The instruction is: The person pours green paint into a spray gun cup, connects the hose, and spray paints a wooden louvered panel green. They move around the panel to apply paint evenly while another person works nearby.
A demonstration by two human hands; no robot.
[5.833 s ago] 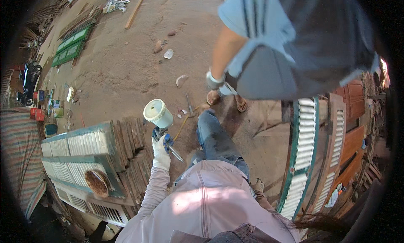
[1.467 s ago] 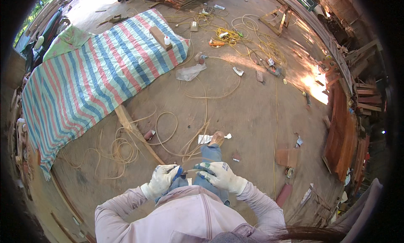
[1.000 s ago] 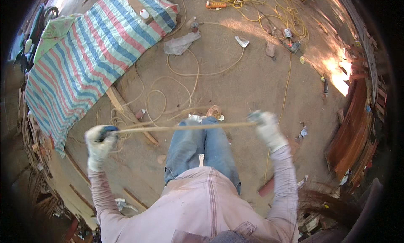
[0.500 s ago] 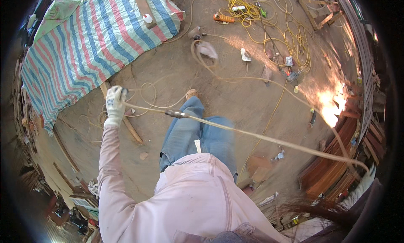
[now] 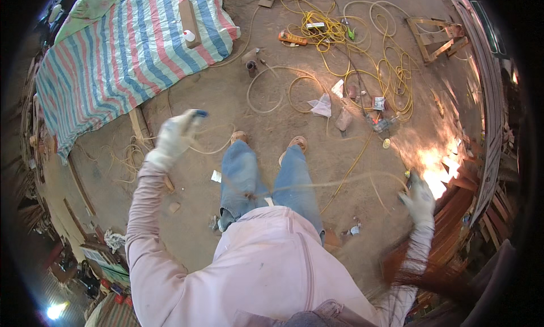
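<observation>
Two gloved hands hold one thin cord [image 5: 317, 184] stretched wide across the body. The left hand [image 5: 173, 139] is closed around a small blue tool [image 5: 199, 113] at the cord's left end, near the striped tarp [image 5: 122, 55]. The cord passes over the jeans [image 5: 266, 180]. The right hand [image 5: 418, 195] pinches its other end, near the yellow cables [image 5: 391, 72].
</observation>
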